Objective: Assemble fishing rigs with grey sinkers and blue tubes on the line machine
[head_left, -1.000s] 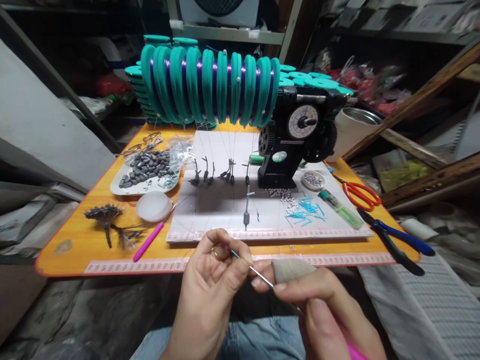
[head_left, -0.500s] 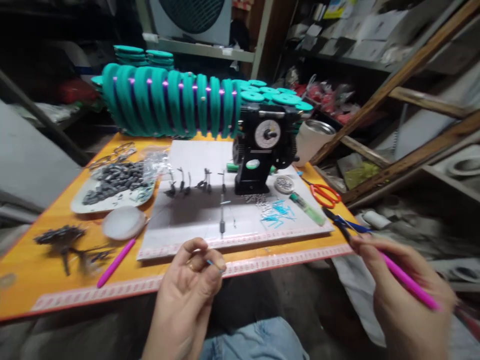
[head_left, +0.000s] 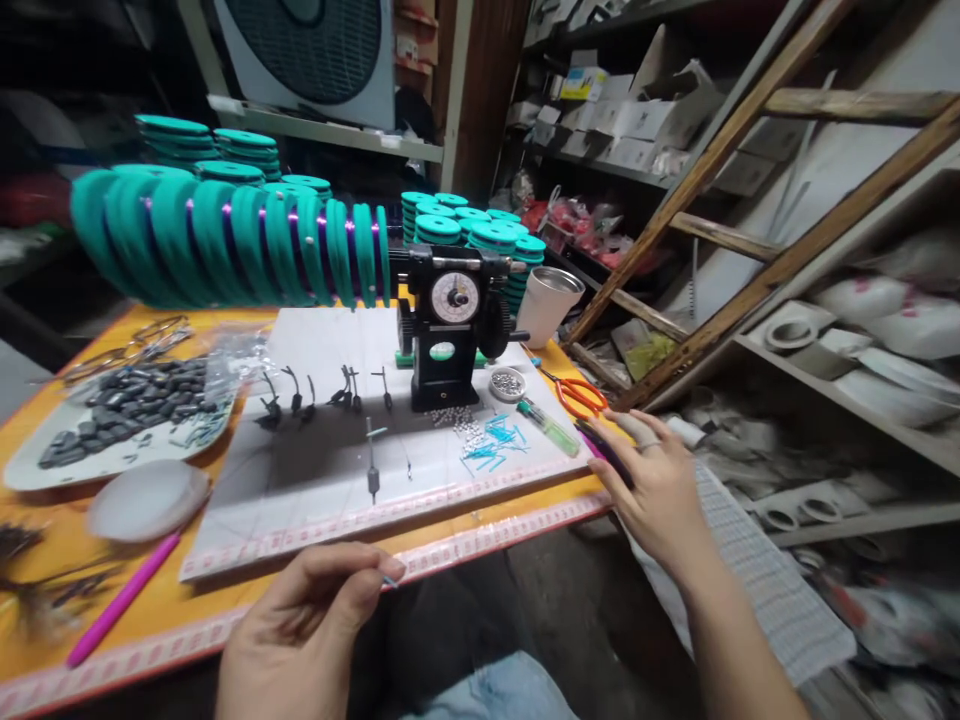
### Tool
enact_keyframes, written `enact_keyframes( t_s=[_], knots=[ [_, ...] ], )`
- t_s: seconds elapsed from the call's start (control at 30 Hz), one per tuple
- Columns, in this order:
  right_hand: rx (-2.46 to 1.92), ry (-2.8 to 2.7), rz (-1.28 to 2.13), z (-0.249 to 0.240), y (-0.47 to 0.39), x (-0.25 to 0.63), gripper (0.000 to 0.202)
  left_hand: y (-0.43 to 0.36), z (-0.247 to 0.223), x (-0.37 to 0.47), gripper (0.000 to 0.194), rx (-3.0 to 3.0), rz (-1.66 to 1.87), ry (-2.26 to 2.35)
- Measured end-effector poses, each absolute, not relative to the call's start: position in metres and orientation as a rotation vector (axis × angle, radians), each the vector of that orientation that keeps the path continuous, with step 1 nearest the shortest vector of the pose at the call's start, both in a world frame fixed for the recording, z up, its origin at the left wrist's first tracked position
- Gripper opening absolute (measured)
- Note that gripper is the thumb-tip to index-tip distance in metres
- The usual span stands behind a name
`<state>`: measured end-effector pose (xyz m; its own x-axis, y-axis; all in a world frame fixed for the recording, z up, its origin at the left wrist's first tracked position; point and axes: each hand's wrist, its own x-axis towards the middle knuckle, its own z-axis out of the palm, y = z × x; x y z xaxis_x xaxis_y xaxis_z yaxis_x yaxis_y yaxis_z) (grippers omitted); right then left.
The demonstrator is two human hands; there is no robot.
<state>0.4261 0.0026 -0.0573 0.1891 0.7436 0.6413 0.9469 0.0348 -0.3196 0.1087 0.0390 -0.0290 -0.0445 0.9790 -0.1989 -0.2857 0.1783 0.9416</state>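
My left hand (head_left: pixel 315 620) is in front of the table's edge, thumb and forefinger pinched on a small piece of thin blue tube (head_left: pixel 389 581). At the table's right edge, my right hand (head_left: pixel 652 480) closes its fingers and thumb round a black-handled tool (head_left: pixel 606 452); its kind is mostly hidden. A bit of magenta handle (head_left: pixel 590 447) shows beside those fingers. On the white board (head_left: pixel 300 520) lie cut blue tubes (head_left: pixel 495 440), small silver beads (head_left: pixel 457 422) and a dark sinker on a thin line (head_left: pixel 373 478). Orange-handled scissors (head_left: pixel 581 397) rest close to my right hand.
A black winder (head_left: pixel 446 350) carries a long row of teal spools (head_left: pixel 247 245). Stacks of teal discs (head_left: pixel 491 235) stand behind. To the left are a tray (head_left: pixel 22 465) of dark sinkers, a white lid (head_left: pixel 146 500) and a magenta-handled tool (head_left: pixel 124 600). A wooden ladder (head_left: pixel 697 160) leans at right.
My right hand has moved from in front of the table onto its right edge; the magenta-handled tool it held is now mostly hidden there. My left hand keeps its pinch. The view has turned right.
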Motion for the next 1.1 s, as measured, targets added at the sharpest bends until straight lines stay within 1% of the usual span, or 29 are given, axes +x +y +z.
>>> enact_keyframes(
  t_s=[0.07, 0.13, 0.2, 0.27, 0.37, 0.43, 0.6, 0.7, 0.83, 0.97, 1.1],
  knots=[
    [-1.702, -1.561, -0.396, -0.046, -0.006, 0.395, 0.037, 0.038, -0.030, 0.110, 0.023, 0.800, 1.223, 1.113],
    [-1.590, -1.591, -0.321, -0.036, -0.013, 0.354, 0.039, 0.036, -0.030, 0.112, 0.022, 0.806, 1.222, 1.083],
    [-1.335, -1.590, -0.008, -0.027, -0.014, 0.311, 0.042, 0.034, -0.030, 0.114, 0.021, 0.837, 1.251, 1.033],
    [-1.174, -1.544, 0.199, -0.021, -0.010, 0.276, 0.043, 0.032, -0.028, 0.114, 0.021, 0.869, 1.276, 0.976],
    [-1.016, -1.423, 0.380, -0.017, 0.001, 0.248, 0.028, 0.029, -0.025, 0.114, 0.023, 0.874, 1.261, 0.915],
    [-0.960, -1.416, 0.425, -0.017, 0.005, 0.243, 0.022, 0.027, -0.021, 0.115, 0.026, 0.833, 1.249, 0.909],
    [-1.039, -1.425, 0.406, -0.022, 0.004, 0.245, 0.022, 0.020, -0.012, 0.115, 0.025, 0.746, 1.284, 0.962],
    [-1.107, -1.403, 0.412, -0.026, 0.001, 0.245, 0.017, 0.020, -0.014, 0.112, 0.017, 0.899, 1.362, 0.952],
    [-1.131, -1.372, 0.460, -0.031, -0.002, 0.246, 0.013, 0.024, -0.024, 0.107, 0.014, 1.123, 1.457, 0.931],
    [-1.099, -1.222, 0.640, -0.035, -0.005, 0.245, 0.014, 0.027, -0.034, 0.103, 0.013, 1.322, 1.412, 0.819],
    [-0.940, -1.081, 0.892, -0.036, -0.007, 0.239, 0.014, 0.027, -0.038, 0.102, 0.017, 1.353, 1.373, 0.756]
  ],
)
